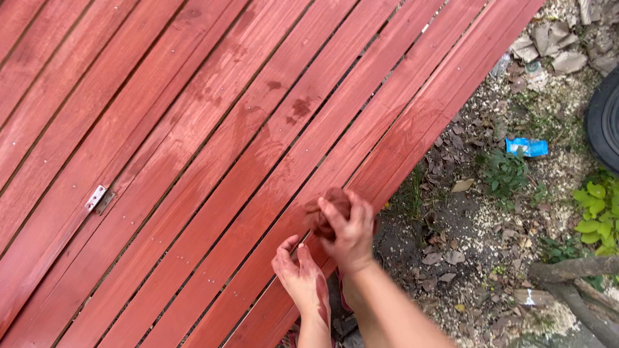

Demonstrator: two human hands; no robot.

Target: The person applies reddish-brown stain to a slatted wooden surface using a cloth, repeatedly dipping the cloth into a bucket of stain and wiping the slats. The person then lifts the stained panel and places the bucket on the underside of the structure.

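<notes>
Red-brown stain coats both hands. The right hand is curled shut around a crumpled, stain-soaked reddish-brown rag, fingers wrapped over its top, and presses it against the near edge of the big slatted wooden panel painted brick red. The left hand lies just beside and below the rag, fingers loosely spread and holding nothing — its fingertips rest on the same plank, near the panel's lower right edge.

Around the rag the planks look wet and darker in streaks, with a few deeper blotches further up the panel toward its middle. A small silver metal hinge sits well away from the rag, at the panel's left side, set across a gap between two boards. Small nail heads dot the slats here and there.

Off the panel's right edge lies bare ground strewn with dry leaves, wood chips and little green weeds. A crumpled blue plastic wrapper lies out there, well apart from the panel, and beyond it the curve of a black rubber tyre shows at the far right. Broken pale stones are heaped up near the panel's upper right corner — and a grey-brown branch lies on the ground to the lower right.
</notes>
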